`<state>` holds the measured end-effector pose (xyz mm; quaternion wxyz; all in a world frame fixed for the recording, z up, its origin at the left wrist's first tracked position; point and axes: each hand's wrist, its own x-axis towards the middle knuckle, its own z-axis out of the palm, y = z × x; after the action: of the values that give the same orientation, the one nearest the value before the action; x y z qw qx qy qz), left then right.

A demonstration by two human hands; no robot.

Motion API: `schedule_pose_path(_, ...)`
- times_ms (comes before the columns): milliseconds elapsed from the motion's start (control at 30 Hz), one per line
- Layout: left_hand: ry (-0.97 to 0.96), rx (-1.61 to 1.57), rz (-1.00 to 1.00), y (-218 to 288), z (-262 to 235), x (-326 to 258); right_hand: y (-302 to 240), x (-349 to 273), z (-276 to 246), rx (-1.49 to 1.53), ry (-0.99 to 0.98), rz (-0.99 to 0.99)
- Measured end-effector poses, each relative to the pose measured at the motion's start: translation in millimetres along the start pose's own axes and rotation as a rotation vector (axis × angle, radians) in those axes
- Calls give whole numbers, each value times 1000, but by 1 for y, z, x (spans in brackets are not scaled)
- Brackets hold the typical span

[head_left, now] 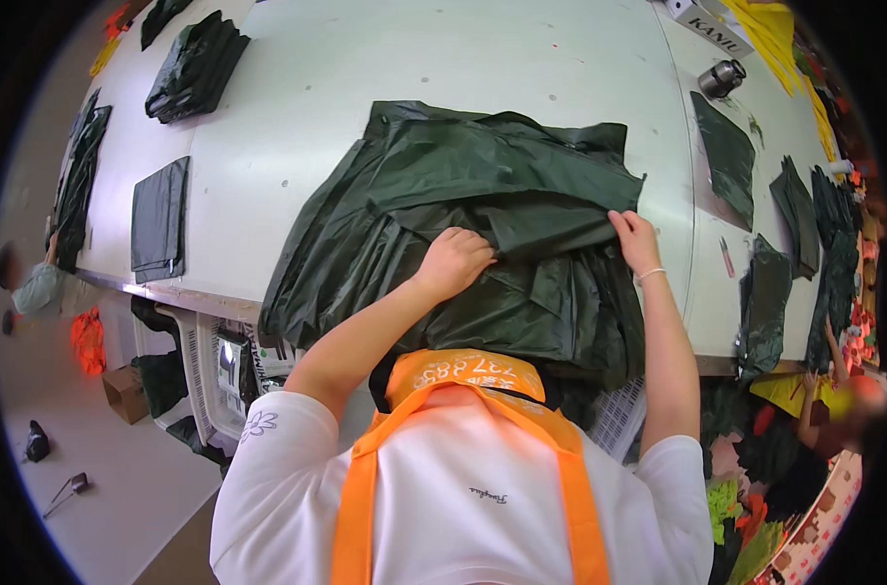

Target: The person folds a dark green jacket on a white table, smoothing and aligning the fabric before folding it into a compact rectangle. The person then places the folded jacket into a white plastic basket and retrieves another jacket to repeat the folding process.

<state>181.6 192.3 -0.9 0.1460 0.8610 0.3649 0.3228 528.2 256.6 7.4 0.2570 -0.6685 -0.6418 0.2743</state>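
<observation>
The dark green cloth (pixel 433 166), a thin and shiny piece, is spread in loose layers on the table (pixel 307 58), directly before the person, from the middle of the view up to 12 o'clock. The hands are apart from each other, both on this cloth. The right hand (pixel 636 241), at about half past 2, has thumb and finger closed on the edge of an upper layer. The left hand (pixel 458 258), near the centre of the view, lies on the creased part with curled fingers; I cannot tell if it pinches the cloth or only presses it.

In my judgement, the slippery surface is the first risk: if the right hand lets go too early, the layer could slide back and crease. If the two hands pull unequally, the layer could become crooked, because only one edge is surely held. The deep wrinkles at 6 o'clock of the left hand could be trapped under an upper layer. The near part seems to reach over the table's edge beside the orange apron (pixel 463 375), so its weight, or the body leaning there, could drag the cloth towards 6 o'clock.
</observation>
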Motion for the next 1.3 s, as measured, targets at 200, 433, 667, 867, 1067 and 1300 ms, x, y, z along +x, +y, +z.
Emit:
schedule_pose_path(200,100,37,125,26,-57,-2,1,30,-39,-223,240,-114)
schedule_pose_path(433,456,231,-430,-57,-71,-18,-149,-67,70,-63,-134,-713)
schedule_pose_path(667,394,31,-508,-87,-53,-23,-103,-120,141,-228,-115,-543)
schedule_pose_path(867,638,115,-445,-105,-71,29,-148,-124,99,-159,-13,-590)
schedule_pose_path(1067,774,-25,-514,-105,-75,79,-163,-131,95,-188,55,-539)
schedule_pose_path(1300,456,-212,-372,-68,-103,124,-156,-144,109,-380,-135,-441)
